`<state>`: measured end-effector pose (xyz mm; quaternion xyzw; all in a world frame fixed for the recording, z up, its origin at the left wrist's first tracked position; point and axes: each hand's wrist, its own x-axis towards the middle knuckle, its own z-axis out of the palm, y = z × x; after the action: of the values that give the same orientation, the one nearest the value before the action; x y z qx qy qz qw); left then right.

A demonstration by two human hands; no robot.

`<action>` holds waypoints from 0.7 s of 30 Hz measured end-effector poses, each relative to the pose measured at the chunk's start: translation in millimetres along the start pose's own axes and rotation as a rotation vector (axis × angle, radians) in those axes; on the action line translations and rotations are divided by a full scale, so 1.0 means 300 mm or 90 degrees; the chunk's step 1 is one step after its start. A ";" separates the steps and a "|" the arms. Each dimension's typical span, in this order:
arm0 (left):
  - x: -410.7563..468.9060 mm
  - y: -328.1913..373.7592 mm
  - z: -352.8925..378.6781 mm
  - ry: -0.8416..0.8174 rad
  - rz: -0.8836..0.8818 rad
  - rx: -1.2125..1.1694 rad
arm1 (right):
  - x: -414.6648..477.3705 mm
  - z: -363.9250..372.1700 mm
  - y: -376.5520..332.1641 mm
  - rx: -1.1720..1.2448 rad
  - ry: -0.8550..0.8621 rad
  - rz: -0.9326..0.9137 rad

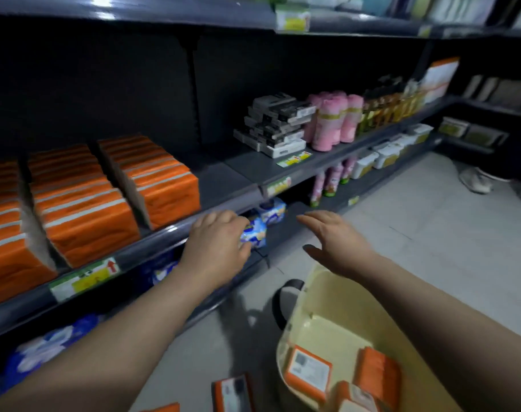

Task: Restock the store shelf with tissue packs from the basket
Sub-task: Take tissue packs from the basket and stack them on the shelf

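Dark grey store shelving (164,236) is running along the left, with pale floor (402,233) opening out to the right. Middle shelf is carrying rows of orange tissue packs (86,209), standing on edge and leaning back. A yellow-green price tag (83,278) is sitting on the front lip below them. Further along, stacked black-and-white boxes (277,123) are sitting just beside pink rolls (333,123).

Left hand (216,248) is reaching under that lip, fingers and thumb curling round a blue-and-white pack (254,233) at the front of the lower shelf. A second similar pack (272,211) is sitting just behind it.

Right hand (336,239) is hovering released above the cream basket (336,307), fingers stretched out and holding nothing.

Basket is sitting on the floor at lower right, its black handle (283,301) showing on the side nearest the shelving. Three basket packs (308,371), orange, are lying inside on the bottom. A loose orange pack (232,391) is lying on the floor just left of the basket. More blue wrapped goods (45,349) are showing on the lower shelf, too blurred to identify.
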<state>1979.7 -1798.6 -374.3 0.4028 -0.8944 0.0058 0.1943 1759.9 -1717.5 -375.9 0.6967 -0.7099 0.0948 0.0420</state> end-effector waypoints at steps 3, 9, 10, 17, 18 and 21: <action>-0.040 0.141 0.126 -0.076 0.065 -0.018 | -0.157 0.041 0.132 -0.004 -0.061 0.071; -0.056 0.362 0.398 -0.241 0.152 -0.008 | -0.380 0.190 0.299 0.045 -0.183 0.204; -0.056 0.389 0.450 -0.274 0.165 0.002 | -0.402 0.229 0.316 0.045 -0.212 0.212; -0.066 0.485 0.841 -0.507 0.185 0.026 | -0.507 0.510 0.386 0.010 -0.427 0.193; -0.070 0.489 0.892 -0.538 0.183 0.031 | -0.524 0.545 0.392 0.004 -0.460 0.190; -0.085 0.488 1.021 -0.618 0.170 0.042 | -0.564 0.627 0.424 0.002 -0.517 0.198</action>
<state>1784.2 -1732.7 -644.9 0.2469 -0.9246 -0.1293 -0.2596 1651.0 -1586.3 -602.1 0.5621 -0.7653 -0.1804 -0.2564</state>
